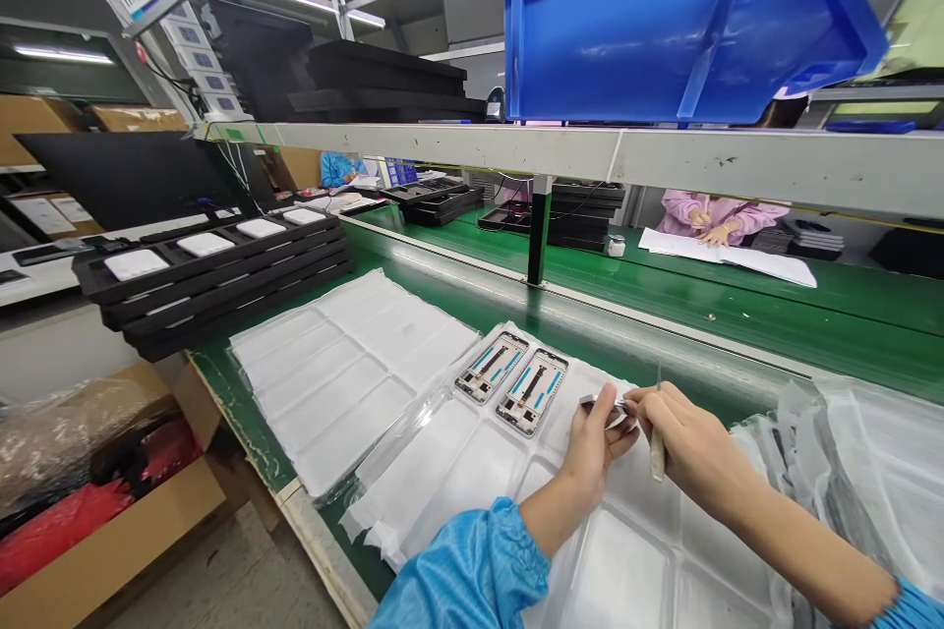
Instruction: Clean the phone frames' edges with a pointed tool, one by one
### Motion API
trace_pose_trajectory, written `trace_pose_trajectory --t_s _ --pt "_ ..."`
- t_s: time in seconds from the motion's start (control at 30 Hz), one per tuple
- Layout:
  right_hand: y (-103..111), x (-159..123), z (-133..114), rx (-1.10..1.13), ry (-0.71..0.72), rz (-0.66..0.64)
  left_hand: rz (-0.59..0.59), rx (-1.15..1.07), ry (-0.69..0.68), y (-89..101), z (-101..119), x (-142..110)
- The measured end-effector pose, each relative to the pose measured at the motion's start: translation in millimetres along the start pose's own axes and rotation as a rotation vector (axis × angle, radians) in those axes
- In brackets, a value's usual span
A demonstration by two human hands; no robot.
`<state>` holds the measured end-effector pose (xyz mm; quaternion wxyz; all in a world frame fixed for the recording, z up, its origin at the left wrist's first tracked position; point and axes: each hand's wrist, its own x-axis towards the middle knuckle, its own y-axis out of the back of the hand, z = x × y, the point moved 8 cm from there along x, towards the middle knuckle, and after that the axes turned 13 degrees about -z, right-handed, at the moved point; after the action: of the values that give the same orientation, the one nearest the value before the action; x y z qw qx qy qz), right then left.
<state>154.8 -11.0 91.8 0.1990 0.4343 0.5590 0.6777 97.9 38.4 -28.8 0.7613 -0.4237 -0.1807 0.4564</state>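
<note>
My left hand (590, 447) is closed around a small flat phone part (606, 404), seen nearly edge-on and partly covered by my fingers. My right hand (689, 437) is right beside it, its fingertips at the part's edge. A slim tool (656, 460) with a pale handle hangs down from the right hand's grip, and a thin metal tip sticks up above it; its exact kind is unclear. Two phone frames (532, 391) with blue strips lie side by side in the far compartments of a white plastic tray (527, 452) under my hands.
Another white compartment tray (354, 364) lies to the left. Stacked black trays (221, 275) stand beyond it. Crumpled white trays (877, 472) pile up at the right. A shelf (664, 157) with a blue bin (626, 29) crosses above. Across the bench a person in pink (727, 216) handles papers.
</note>
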Motion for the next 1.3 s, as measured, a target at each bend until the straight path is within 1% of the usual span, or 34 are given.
trace_pose_trajectory --t_s 0.2,0.33,0.43,0.53,0.7,0.83,1.03,1.17,1.3 --pt "3 1 -6 -0.038 0.034 0.018 0.046 -0.010 -0.009 1.8 0 -2" --pt "4 0 -8 -0.036 0.063 0.035 0.029 -0.013 0.008 1.1 0 -1" --pt "2 0 -5 0.008 0.046 0.034 0.002 -0.027 0.010 0.2 1 0" --pt "0 -1 5 0.144 -0.048 0.038 -0.015 -0.012 0.019 0.3 0 0" --pt "5 -3 25 0.434 -0.283 0.116 -0.005 -0.009 0.018 1.7 0 1" --pt "0 -3 34 0.600 -0.404 0.064 0.002 -0.024 0.019 2.8 0 1" --pt "-23 -13 48 0.951 -0.608 -0.012 0.017 -0.029 0.019 4.0 0 1" --pt "-29 -13 50 1.030 -0.637 -0.077 0.024 -0.020 0.011 3.6 1 0" --pt "-27 -10 48 1.040 -0.626 -0.065 0.023 -0.008 0.006 2.6 3 -1"
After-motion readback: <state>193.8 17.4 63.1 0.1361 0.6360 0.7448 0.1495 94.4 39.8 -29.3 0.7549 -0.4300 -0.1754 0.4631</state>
